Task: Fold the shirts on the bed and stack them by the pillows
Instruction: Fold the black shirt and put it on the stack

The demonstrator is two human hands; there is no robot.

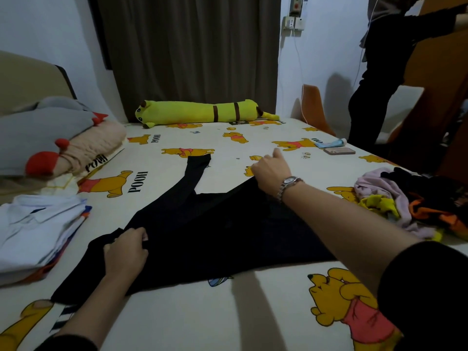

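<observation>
Both hands, left and right, gripping the black shirt (spread flat between them).

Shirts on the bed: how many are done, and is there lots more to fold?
Some are done: a folded stack sits at the left near the pillows; I can't count it. In hand: the left hand and right hand each grip the black shirt spread on the bed. Left: a crumpled pile at the right.

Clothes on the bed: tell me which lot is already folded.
The white-topped stack at the left by the pillows. The black shirt lies spread under both hands; the colourful pile at the right is crumpled.
</observation>
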